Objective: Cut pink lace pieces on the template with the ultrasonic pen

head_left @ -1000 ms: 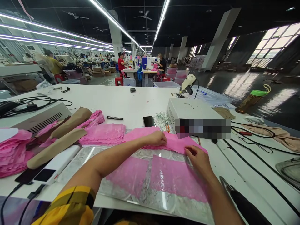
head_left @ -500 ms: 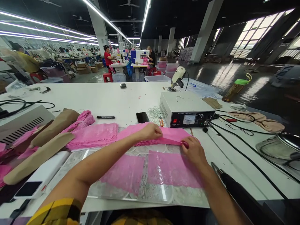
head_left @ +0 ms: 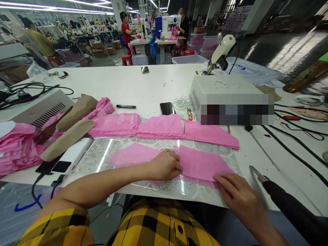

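A pink fabric piece point(head_left: 202, 162) lies over another pink piece on the clear sheet point(head_left: 89, 160) in front of me. My left hand point(head_left: 166, 165) pinches its lower left corner. At the lower right edge, my right hand point(head_left: 237, 191) holds the same piece between thumb and fingers. Left of it, a second pink piece point(head_left: 134, 153) lies flat, partly covered by my left hand and forearm. Behind them stand pink fabric stacks, one at the left point(head_left: 115, 124), one in the middle point(head_left: 161, 126) and one at the right point(head_left: 210, 134).
A black-handled tool with a metal tip point(head_left: 258, 174) sits right of my right hand. Farther back are a grey control box point(head_left: 220, 85), orange snips point(head_left: 190, 114), a phone point(head_left: 167, 108) and a marker point(head_left: 126, 106). Cables point(head_left: 294, 147) cross the right side. Co-workers sit beyond the table.
Both hands have come toward me from the right-hand stack, bringing a pink piece down over the one on the sheet. The view has tilted downward.
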A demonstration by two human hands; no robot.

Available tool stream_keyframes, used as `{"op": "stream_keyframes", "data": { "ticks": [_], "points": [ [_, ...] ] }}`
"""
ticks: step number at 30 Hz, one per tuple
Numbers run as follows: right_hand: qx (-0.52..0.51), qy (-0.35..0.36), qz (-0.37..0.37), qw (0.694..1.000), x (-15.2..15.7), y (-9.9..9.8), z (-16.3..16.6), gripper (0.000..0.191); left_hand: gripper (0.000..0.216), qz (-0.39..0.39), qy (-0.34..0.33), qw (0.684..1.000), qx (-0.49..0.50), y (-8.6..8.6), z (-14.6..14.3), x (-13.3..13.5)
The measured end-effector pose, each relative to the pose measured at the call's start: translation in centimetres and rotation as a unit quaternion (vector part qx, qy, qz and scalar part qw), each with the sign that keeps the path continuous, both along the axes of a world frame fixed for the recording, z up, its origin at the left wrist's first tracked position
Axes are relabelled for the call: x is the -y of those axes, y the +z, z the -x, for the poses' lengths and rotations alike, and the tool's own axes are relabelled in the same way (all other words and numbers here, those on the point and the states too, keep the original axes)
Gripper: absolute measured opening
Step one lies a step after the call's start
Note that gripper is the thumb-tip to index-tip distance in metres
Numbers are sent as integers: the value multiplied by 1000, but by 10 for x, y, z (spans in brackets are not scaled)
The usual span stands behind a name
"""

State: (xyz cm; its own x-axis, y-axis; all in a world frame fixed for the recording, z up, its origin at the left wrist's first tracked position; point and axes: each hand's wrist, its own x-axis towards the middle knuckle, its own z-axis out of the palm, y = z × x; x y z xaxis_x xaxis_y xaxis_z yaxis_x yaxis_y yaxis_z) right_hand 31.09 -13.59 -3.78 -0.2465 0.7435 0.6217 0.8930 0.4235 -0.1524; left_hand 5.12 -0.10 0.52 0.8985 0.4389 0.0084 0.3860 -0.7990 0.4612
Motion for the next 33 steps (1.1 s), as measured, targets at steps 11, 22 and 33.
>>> {"op": "stream_keyframes", "data": {
  "ticks": [11,22,33],
  "points": [
    [-2,6,37,999,0,8,-1,14,19,26,34,999,-9,3,-3,4],
    [-31,-28,22,999,-24,20,63,20,18,95,96,990,37,11,-6,2],
    [4,-96,-22,995,-8,-4,-12,18,20,176,128,970,106,6,6,-1]
  ]
}}
